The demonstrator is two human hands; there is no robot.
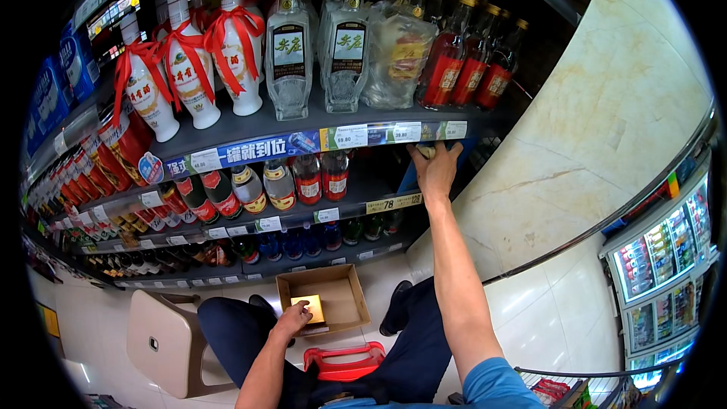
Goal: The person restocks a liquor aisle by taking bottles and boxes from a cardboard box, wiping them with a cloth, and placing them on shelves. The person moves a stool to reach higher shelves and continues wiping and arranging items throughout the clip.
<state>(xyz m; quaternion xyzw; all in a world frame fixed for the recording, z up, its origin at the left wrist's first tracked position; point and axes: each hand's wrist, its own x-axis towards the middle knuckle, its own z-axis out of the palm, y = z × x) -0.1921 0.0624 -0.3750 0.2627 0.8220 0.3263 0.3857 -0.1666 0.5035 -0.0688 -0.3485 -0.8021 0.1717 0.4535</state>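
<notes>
My left hand point(294, 318) is at an open cardboard carton point(356, 293) on the floor, its fingers curled over the left side of a shiny gold box point(315, 308) inside. My right hand point(437, 171) reaches up to the front edge of the bottle shelf point(244, 128), at its right end. Between that hand's thumb and fingers shows a small pale crumpled thing point(426, 151), perhaps a cloth. A blue panel or box point(410, 175) stands just behind the hand, partly hidden by it.
Clear glass liquor bottles point(289, 68), white ribboned bottles point(192, 79) and red-labelled bottles point(445, 71) crowd the shelf above. A beige plastic stool point(164, 343) stands left of my legs. A red plastic thing point(345, 361) lies between them. A marble-look column point(528, 182) borders the shelves.
</notes>
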